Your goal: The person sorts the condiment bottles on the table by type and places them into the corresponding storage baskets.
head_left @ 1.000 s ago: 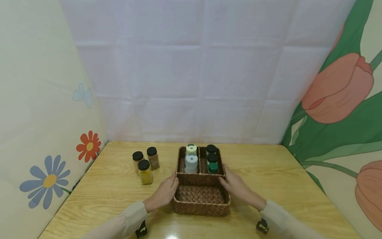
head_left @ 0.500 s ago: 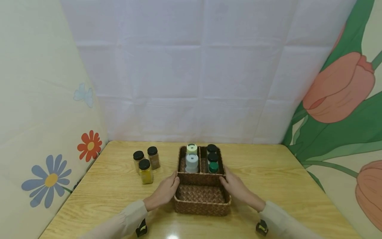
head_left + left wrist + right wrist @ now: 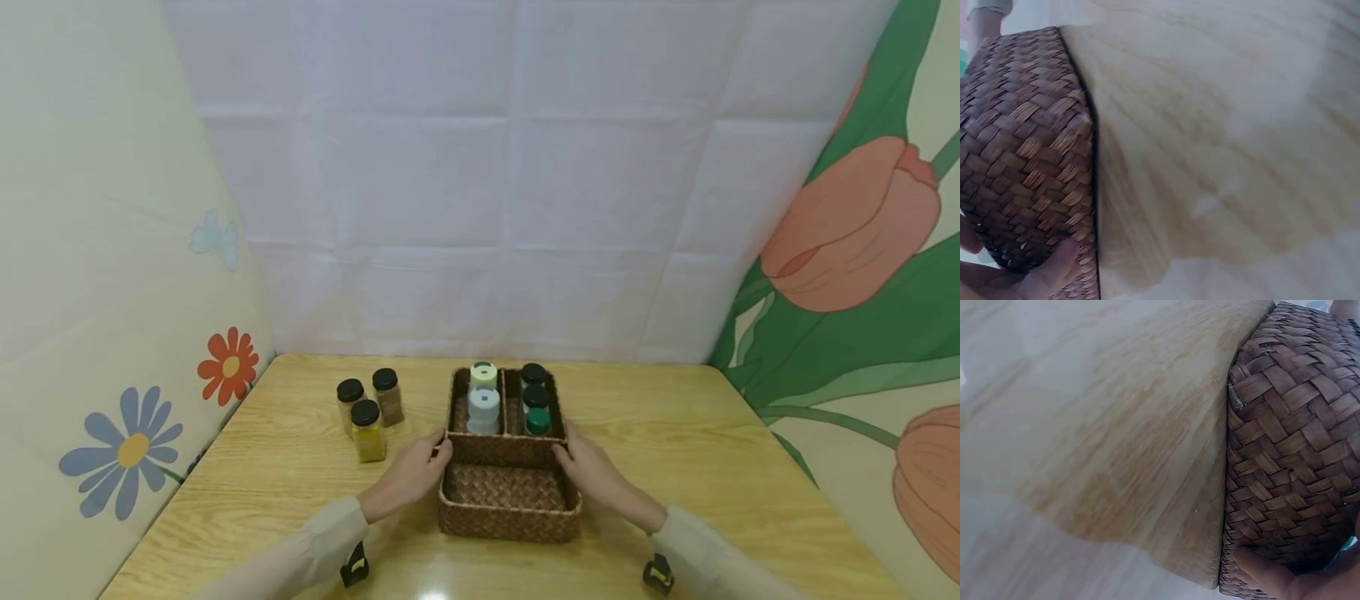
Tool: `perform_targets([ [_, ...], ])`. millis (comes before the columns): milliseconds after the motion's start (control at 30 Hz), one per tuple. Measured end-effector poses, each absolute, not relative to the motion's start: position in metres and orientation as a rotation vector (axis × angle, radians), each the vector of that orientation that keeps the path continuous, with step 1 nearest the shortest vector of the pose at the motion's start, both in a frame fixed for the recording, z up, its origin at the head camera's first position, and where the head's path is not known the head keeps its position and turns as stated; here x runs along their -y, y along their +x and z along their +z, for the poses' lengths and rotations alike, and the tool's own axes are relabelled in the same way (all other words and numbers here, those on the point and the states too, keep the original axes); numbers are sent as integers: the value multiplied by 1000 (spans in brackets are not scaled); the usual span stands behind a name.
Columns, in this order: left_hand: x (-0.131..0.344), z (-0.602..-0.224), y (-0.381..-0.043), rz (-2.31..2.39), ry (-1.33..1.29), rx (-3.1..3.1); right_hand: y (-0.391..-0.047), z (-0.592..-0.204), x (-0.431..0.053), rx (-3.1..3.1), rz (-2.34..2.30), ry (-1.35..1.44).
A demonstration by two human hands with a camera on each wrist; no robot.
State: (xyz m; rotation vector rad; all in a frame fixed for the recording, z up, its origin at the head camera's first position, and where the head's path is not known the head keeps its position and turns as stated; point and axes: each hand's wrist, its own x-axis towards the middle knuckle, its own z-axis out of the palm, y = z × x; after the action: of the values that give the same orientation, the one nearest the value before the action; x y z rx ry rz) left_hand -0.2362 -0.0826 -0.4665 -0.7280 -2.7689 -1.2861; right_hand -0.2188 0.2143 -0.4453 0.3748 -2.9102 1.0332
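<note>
A brown woven basket (image 3: 510, 523) with three compartments stands on the wooden table. My left hand (image 3: 408, 473) holds its left side, thumb at the rim; in the left wrist view its fingers (image 3: 1054, 270) lie against the woven wall. On the opposite side my right hand (image 3: 597, 477) grips the basket, thumb over the rim and a finger (image 3: 1263, 570) low on the outer wall. The back left compartment holds a pale-yellow-topped container (image 3: 483, 374) and a whitish one (image 3: 483, 408). Two black-lidded jars (image 3: 534, 395) and a green-lidded one (image 3: 537, 421) fill the back right compartment.
Left of the basket stand three black-lidded jars: a yellow one (image 3: 369, 440), a brown one (image 3: 389, 402) and a beige one (image 3: 347, 408). A white cloth (image 3: 480, 183) hangs behind the table (image 3: 697, 450), with flower-patterned cloths at both sides.
My left thumb and forefinger have parted slightly at the basket's side. My right hand keeps its hold, and the basket and jars stay in place apart from a tiny shift of the view.
</note>
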Motion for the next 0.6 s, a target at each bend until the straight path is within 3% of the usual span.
perform_targets([
  [267, 86, -451, -244, -1303, -748, 2659, -220, -444, -214, 2903, 993, 371],
  [600, 92, -434, -246, -869, -770, 2467, -220, -446, -213, 2921, 1020, 380],
])
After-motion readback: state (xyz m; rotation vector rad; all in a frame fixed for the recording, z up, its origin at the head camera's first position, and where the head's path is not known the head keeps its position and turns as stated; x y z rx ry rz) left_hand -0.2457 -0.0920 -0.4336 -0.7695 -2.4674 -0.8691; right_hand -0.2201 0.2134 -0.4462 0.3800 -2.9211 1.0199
